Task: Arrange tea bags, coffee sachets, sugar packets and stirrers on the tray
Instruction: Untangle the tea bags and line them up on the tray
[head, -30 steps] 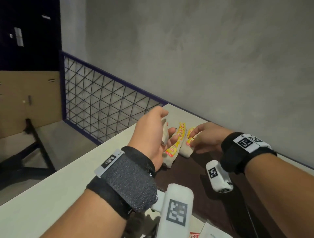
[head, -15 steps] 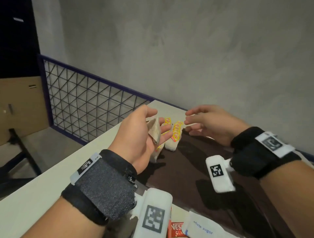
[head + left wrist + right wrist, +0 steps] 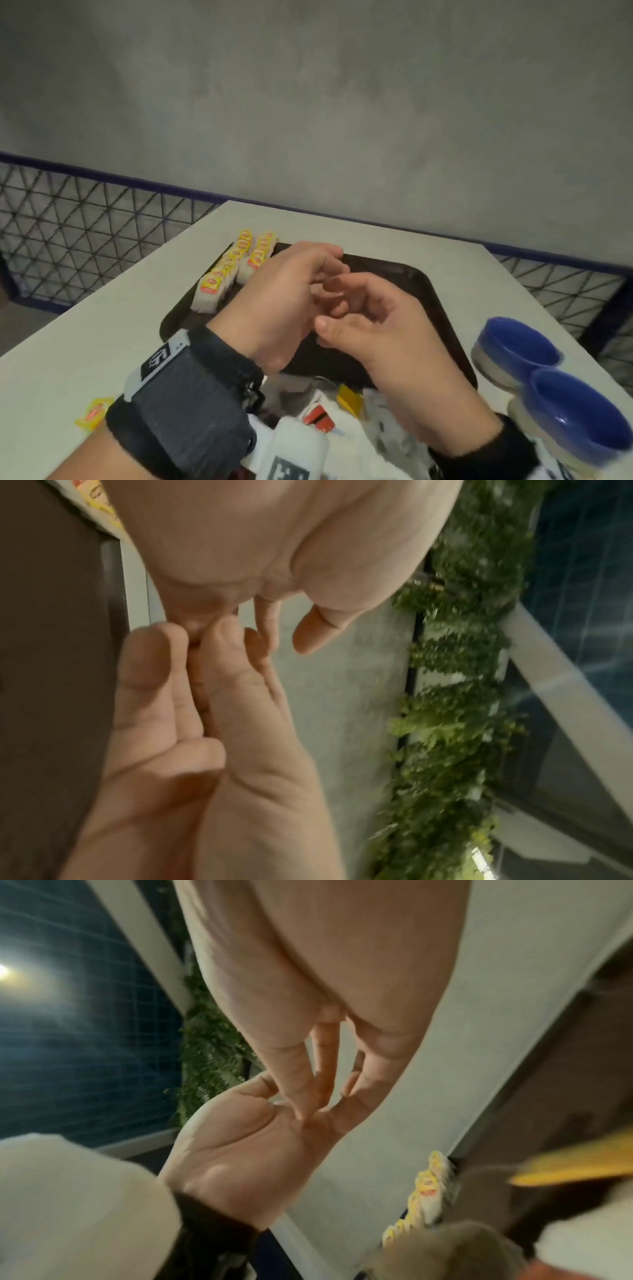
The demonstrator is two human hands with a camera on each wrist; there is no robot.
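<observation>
above the dark brown plastic tray (image 3: 424, 284), the left hand (image 3: 277, 305) and right hand (image 3: 383, 329) are met, fingers loosely curled, nothing seen held. yellow-labelled tea bags (image 3: 236, 270), rowed far left, could be knocked askew.

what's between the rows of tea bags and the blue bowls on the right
In the head view, the brown tray, with the left hand and right hand over it, lies between the tea bags and blue bowls.
</observation>
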